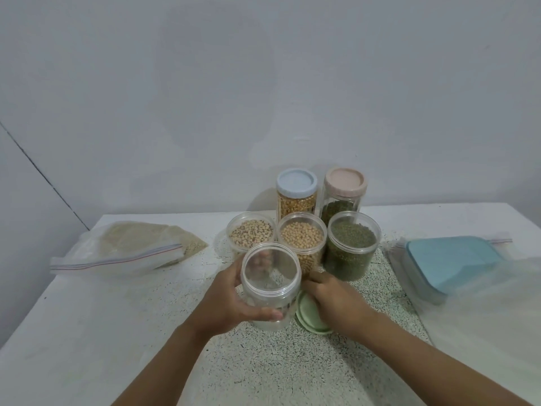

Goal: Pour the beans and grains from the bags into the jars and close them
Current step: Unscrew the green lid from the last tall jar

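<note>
My left hand grips an empty clear jar with no lid, upright at the table's middle. Beside it my right hand rests on a green lid lying on the table; its fingers are curled over the lid's top edge. Behind stand three open jars: pale speckled beans, yellow soybeans and green mung beans. Further back, a blue-lidded jar of yellow grain and a pink-lidded jar of green beans are closed. A zip bag of pale grain lies at the left.
A blue-lidded rectangular container sits at the right among empty clear plastic bags. The white table carries a speckled mat under the jars. A grey wall stands close behind the table.
</note>
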Action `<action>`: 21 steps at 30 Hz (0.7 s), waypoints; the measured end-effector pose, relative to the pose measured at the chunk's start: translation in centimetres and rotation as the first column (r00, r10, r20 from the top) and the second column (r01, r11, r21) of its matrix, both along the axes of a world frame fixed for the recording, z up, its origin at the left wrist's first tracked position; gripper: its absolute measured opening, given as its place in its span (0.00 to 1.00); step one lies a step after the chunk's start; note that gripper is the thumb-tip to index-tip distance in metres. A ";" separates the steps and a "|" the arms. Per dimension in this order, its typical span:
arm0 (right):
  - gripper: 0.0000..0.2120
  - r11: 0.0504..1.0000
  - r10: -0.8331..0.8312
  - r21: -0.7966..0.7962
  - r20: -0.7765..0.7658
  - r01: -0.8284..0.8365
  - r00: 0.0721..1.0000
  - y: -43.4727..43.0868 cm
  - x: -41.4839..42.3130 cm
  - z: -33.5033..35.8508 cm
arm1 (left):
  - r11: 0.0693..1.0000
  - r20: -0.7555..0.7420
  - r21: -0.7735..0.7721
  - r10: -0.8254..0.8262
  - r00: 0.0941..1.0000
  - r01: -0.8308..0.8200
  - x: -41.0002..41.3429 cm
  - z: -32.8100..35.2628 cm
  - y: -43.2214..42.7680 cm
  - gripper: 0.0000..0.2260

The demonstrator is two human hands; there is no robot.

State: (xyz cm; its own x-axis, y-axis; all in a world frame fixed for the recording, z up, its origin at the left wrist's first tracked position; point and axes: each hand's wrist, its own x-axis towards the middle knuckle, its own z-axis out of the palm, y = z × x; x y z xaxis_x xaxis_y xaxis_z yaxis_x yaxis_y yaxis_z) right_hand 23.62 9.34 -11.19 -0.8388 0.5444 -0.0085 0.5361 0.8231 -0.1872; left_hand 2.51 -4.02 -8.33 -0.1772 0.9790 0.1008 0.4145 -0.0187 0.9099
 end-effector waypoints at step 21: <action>0.06 0.843 -0.381 -0.538 -0.604 -0.005 0.699 -0.7 -3.2 8.5 | 0.991 -0.011 0.112 0.078 0.997 -0.076 -2.8 3.0 -3.5 0.35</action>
